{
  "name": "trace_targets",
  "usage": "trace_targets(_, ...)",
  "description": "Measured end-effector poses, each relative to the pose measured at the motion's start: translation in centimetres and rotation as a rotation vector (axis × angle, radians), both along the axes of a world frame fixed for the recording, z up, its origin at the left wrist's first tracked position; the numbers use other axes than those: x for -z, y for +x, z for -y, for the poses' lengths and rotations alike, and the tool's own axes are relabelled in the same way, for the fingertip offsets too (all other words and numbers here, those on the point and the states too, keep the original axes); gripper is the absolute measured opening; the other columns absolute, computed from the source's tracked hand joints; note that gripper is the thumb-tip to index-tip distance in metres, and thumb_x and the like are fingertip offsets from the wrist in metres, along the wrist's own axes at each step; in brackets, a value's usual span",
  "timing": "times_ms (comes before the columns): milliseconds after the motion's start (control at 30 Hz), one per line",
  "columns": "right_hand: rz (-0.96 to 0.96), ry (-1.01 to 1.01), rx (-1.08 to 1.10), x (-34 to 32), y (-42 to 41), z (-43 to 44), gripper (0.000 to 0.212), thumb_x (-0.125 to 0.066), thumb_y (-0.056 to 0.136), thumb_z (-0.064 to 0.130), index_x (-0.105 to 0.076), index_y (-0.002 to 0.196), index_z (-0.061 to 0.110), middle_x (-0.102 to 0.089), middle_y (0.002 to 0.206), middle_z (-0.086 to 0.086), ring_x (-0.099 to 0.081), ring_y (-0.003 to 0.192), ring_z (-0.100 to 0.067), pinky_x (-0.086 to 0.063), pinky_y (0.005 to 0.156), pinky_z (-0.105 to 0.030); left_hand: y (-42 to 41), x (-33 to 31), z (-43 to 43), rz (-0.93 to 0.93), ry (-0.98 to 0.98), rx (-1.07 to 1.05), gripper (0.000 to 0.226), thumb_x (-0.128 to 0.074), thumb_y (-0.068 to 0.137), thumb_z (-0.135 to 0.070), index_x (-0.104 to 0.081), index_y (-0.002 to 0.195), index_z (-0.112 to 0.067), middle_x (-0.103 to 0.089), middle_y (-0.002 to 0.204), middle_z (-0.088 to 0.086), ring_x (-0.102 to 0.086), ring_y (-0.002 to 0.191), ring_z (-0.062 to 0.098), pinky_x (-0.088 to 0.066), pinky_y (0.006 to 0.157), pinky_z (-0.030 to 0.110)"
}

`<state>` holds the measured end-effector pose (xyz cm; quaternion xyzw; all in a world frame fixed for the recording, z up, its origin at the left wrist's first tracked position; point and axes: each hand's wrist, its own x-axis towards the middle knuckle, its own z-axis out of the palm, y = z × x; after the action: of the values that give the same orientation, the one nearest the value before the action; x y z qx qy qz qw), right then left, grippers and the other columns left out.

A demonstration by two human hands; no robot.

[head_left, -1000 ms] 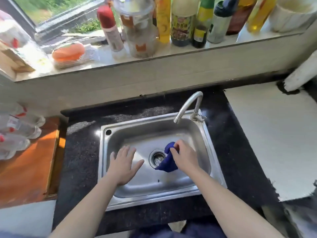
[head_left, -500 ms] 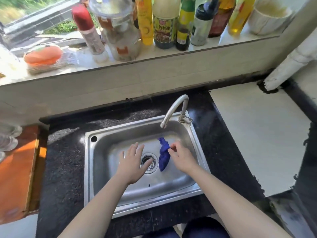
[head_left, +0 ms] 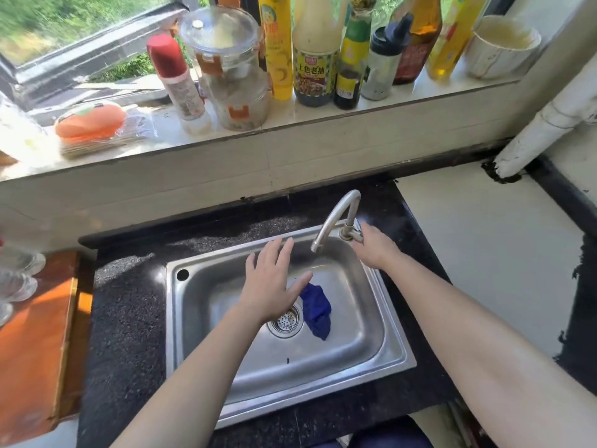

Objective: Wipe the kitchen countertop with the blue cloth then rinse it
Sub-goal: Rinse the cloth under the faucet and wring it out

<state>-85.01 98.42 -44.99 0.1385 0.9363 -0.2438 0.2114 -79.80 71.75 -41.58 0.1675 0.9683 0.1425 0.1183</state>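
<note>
Black countertop (head_left: 129, 318) around steel sink (head_left: 392, 334), left hand (head_left: 271, 286) open, fingers spread flat above the basin, right hand (head_left: 376, 248) touching the tap (head_left: 339, 215) handle, whether it grips unclear, blue cloth (head_left: 318, 310) crumpled in the basin beside the drain (head_left: 286, 321).

A black speckled stone countertop (head_left: 129, 318) holds a stainless steel sink (head_left: 397, 350) set into it; a curved metal tap (head_left: 336, 215) stands at the sink's back right corner; a crumpled blue cloth (head_left: 318, 310) lies in the basin just beside the drain; behind, a white windowsill (head_left: 403, 92) carries a row of sauce bottles (head_left: 315, 59), a clear lidded jar (head_left: 231, 69) and a white cup (head_left: 500, 48); an orange wooden board (head_left: 32, 367) adjoins the counter's left edge.
</note>
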Motion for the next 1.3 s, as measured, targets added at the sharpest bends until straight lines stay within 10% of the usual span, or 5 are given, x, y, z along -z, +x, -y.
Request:
trace_targets(200,-0.084,0.055,-0.121,2.5,1.4,0.2,0.038,-0.041,0.102,0.018,-0.05,0.138,0.009,-0.021,0.161,0.0,-0.051,0.126,-0.034,-0.047,0.099,-0.048,-0.7,-1.6,-1.9,-0.012,0.043,-0.008,0.081,-0.01,0.087,-0.074,-0.019,0.156,-0.034,-0.009,0.166,0.004,-0.005,0.152,0.021,-0.007,0.121,0.052)
trace_targets(767,-0.095,0.07,-0.324,4.5,3.9,0.1,0.066,-0.042,0.101,0.011,-0.011,0.159,0.01,0.002,0.168,-0.009,-0.002,0.155,-0.027,-0.018,0.124,-0.041,-0.8,-0.8,-2.2,-0.032,-0.009,0.043,0.068,-0.01,0.093,-0.066,-0.023,0.154,-0.038,-0.018,0.164,0.005,-0.009,0.152,0.024,-0.012,0.12,0.053)
trace_targets(1100,-0.089,0.384,-0.508,7.7,9.4,2.9,0.079,-0.043,0.101,0.033,0.007,0.159,0.013,0.02,0.164,-0.016,0.022,0.151,-0.032,0.005,0.124,-0.047,2.1,7.4,1.0,0.207,-0.117,-0.046,0.067,-0.02,0.099,-0.064,-0.018,0.157,-0.031,-0.013,0.165,0.005,-0.007,0.152,0.024,-0.008,0.12,0.051)
trace_targets(1300,0.125,0.197,-0.626,13.3,10.3,5.8,0.072,-0.043,0.104,0.028,0.001,0.16,0.021,0.011,0.167,-0.012,0.007,0.154,-0.033,-0.008,0.125,-0.043,6.0,14.6,2.2,0.364,-0.089,-0.181,0.064,-0.025,0.101,-0.061,-0.019,0.156,-0.03,-0.017,0.164,0.005,-0.011,0.151,0.023,-0.012,0.12,0.053)
